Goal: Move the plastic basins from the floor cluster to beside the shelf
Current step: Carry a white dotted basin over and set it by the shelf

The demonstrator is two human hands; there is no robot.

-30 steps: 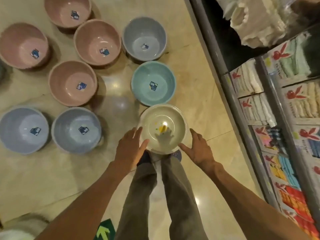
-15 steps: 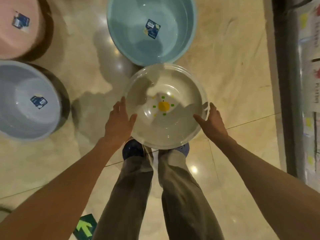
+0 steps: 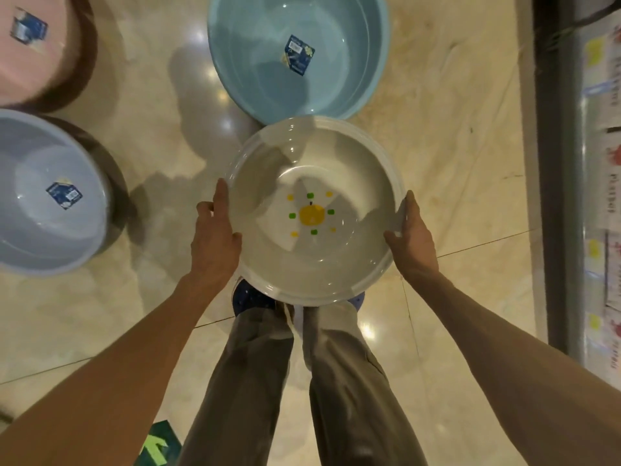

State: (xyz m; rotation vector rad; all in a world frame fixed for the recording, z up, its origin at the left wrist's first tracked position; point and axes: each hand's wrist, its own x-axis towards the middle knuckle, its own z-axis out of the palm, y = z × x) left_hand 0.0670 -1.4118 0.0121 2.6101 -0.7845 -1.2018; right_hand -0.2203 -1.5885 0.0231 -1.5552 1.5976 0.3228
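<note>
both hands clamped the white basin [image 3: 316,210] by its rim: the left hand [image 3: 215,240] at its 9 o'clock, thumb hooked over the edge and fingers along the outer wall, the right hand [image 3: 411,240] at 3 o'clock, thumb on the lip, fingers hidden under it. opposite holds likely kept the wide, light bowl level. from the head view it sat in front of the legs, above the shoes, its 12 o'clock edge overlapping the teal basin [image 3: 299,55]; whether it touched the floor [image 3: 453,169] could not be told. a grey basin [image 3: 50,196] and a pink basin [image 3: 37,48] lay well apart at 9 and 10 o'clock. the shelf [image 3: 557,163] ran along 3 o'clock, so the carry looked short.
</note>
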